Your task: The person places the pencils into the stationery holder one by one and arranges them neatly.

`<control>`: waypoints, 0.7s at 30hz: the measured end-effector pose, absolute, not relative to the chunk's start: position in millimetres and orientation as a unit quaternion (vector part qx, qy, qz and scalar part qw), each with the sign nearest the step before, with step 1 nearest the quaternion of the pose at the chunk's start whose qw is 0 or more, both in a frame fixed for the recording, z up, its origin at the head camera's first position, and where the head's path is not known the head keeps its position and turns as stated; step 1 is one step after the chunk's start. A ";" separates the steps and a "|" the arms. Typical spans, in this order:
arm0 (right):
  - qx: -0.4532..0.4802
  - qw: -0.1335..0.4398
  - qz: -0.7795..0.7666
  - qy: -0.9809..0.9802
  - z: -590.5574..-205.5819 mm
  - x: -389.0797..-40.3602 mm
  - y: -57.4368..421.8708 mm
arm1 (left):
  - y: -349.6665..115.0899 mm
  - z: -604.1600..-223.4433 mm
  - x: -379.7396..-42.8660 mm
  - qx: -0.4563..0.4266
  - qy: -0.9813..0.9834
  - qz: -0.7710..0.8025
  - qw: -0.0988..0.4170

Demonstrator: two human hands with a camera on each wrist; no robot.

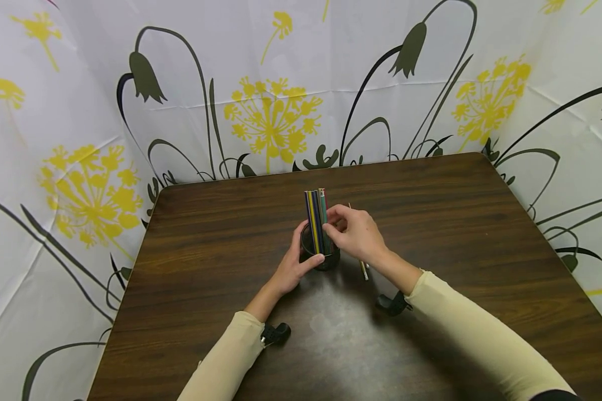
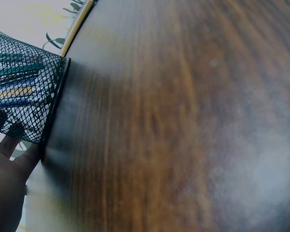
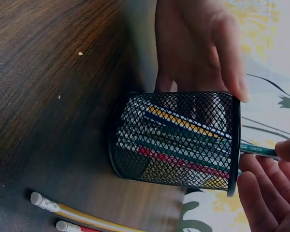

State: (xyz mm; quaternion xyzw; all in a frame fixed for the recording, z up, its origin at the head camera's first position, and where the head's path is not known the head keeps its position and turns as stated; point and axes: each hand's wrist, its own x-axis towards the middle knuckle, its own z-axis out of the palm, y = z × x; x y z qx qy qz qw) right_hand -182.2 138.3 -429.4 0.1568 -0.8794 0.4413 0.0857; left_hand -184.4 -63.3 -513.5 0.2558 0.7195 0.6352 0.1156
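Note:
A black mesh pencil cup (image 3: 174, 140) stands on the table with several pencils (image 1: 313, 220) upright in it, among them yellow, dark blue, green and red ones. My left hand (image 1: 291, 264) holds the cup from its left side, the thumb at the rim and the fingers round the far side. At the cup's mouth, my right hand (image 1: 358, 234) pinches a green pencil (image 3: 258, 150) between thumb and fingers. That pencil's lower part is inside the cup, seen through the mesh. In the left wrist view only part of the cup (image 2: 24, 87) shows.
Right of the cup, a yellow pencil (image 3: 77, 213) and a red pencil (image 3: 84, 228) with white erasers lie on the dark wooden table (image 1: 221, 234). A patterned white curtain (image 1: 190, 128) hangs behind the table and along its sides.

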 end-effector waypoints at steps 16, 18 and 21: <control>0.142 0.099 0.414 -0.893 -443.3 -178.3 132.3 | -63.1 -522.3 -187.7 0.249 0.721 0.637 0.109; 0.140 0.099 0.414 -0.894 -444.7 -177.5 132.0 | -63.1 -523.2 -187.6 0.247 0.723 0.636 0.108; 0.138 0.107 0.414 -0.893 -445.8 -176.8 131.6 | -62.5 -523.1 -187.5 0.248 0.726 0.632 0.107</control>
